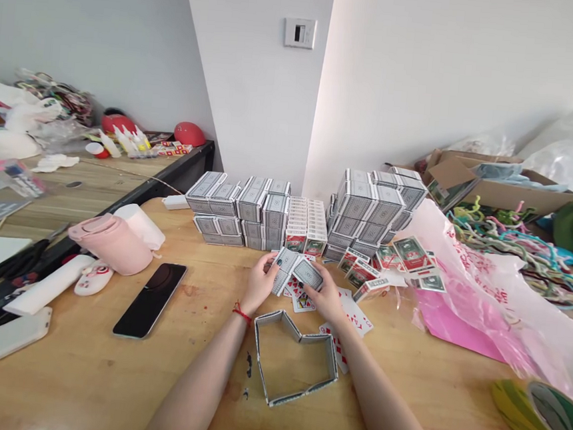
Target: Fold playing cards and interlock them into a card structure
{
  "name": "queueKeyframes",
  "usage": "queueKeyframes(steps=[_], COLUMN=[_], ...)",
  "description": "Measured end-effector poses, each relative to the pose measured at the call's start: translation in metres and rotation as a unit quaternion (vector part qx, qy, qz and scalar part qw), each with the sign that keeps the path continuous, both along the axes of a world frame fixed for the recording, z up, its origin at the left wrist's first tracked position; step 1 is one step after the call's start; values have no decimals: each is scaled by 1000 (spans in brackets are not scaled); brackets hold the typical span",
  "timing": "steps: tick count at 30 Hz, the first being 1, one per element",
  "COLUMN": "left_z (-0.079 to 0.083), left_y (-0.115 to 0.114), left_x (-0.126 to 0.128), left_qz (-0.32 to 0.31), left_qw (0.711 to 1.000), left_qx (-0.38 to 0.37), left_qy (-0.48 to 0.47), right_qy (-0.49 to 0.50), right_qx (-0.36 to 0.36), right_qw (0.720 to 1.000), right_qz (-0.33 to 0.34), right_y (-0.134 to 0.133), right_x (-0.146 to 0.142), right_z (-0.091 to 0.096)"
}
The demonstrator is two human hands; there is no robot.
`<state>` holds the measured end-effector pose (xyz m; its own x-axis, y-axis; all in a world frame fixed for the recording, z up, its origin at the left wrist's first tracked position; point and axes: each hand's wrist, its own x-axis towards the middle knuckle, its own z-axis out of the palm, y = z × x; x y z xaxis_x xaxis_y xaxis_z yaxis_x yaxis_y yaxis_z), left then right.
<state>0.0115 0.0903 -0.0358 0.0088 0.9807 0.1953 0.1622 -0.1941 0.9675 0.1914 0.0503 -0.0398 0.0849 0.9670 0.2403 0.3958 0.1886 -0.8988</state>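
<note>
My left hand [260, 281] and my right hand [327, 295] meet over the wooden table [102, 373], each pinching grey-backed playing cards [295, 271] fanned between them. A red string circles my left wrist. Loose face-up cards [352, 318] lie under and right of my right hand. Just in front of my forearms stands a low ring wall of upright cards [293, 366], bent into an irregular loop.
Stacks of card boxes [267, 210] line the back wall. Opened red-green packs [398, 258] lie by a pink plastic bag [465, 291]. A black phone [151, 300], pink bottle [111, 243], tape rolls [544, 418], coloured cords [524, 246] and a cardboard box [490, 182] surround them.
</note>
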Motion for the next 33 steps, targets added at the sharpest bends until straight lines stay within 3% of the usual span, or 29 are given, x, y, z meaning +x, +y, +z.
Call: queueKeyframes(steps=[11,25,33], left_z=[-4,0,10], left_y=[2,1,-6], left_x=[-1,0,-1], left_qz=[14,-3,-78], left_qw=[1000,1000,996], left_qx=[-4,-8,-3], left_qy=[-12,6,34], right_qy=[14,-23,8], right_qx=[-5,4,-20], right_qw=[999,999,997], right_qz=[-42,24,67], right_y=[2,-1,-1], right_x=[1,-1,4], right_z=[-2,4,5])
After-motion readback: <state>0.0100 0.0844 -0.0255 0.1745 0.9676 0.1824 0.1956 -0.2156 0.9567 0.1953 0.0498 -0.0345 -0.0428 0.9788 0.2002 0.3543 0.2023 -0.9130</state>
